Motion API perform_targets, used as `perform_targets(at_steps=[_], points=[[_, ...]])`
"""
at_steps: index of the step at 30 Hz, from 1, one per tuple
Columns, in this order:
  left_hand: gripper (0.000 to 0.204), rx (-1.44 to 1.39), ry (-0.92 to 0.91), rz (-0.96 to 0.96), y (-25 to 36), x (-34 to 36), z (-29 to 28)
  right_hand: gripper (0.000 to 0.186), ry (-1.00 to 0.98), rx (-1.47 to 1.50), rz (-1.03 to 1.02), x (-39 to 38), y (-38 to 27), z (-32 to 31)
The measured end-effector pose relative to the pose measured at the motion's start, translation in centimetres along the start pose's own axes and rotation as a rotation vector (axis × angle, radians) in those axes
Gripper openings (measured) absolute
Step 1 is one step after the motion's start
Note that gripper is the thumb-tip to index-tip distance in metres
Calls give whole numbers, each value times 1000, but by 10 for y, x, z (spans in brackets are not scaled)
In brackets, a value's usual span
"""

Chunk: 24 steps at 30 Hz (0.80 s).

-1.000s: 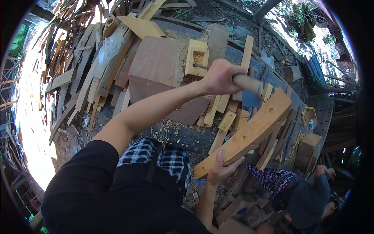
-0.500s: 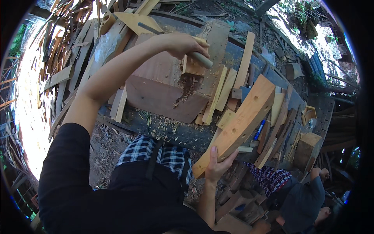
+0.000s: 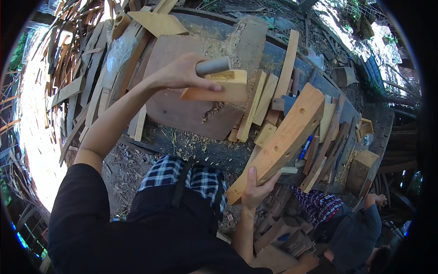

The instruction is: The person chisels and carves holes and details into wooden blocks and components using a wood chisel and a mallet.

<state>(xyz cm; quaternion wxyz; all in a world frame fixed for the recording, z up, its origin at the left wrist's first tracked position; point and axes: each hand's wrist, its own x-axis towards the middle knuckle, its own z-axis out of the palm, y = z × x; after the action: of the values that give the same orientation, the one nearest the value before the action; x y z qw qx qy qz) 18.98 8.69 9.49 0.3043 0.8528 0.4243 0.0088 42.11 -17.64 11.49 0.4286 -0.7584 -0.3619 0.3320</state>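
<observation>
My left hand is closed round a light wooden block with a hollowed end, and a tool with a thick grey handle. The hand hides the tool's blade end. Both are above a large, flat reddish-brown wooden block with a chip-filled notch in its near right edge. On the right, my right hand grips the near end of a long, slightly curved wooden beam with several round holes. The beam slants away over the bench, its far end pointing to the upper right.
Wood strips and a blue marker lie on the bench right of the big block. A squared wood chunk stands at the right end. Scrap wood is piled left. A co-worker is at lower right.
My left hand has drawn back left and nearer, lifting the small block off the notch and tilting it along with the grey-handled tool. The beam in my right hand has barely shifted.
</observation>
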Motion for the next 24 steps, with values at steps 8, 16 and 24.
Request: perform_targets(at_steps=[8,16,24], points=[[66,-2186,-327,-893,27,-34,94,59,36,49,-42,-1,-7,5],[54,-253,198,265,26,-6,3,61,51,28,-36,-6,-8,3],[43,570,-43,622,6,73,-23,57,70,90,-45,-10,-6,6]])
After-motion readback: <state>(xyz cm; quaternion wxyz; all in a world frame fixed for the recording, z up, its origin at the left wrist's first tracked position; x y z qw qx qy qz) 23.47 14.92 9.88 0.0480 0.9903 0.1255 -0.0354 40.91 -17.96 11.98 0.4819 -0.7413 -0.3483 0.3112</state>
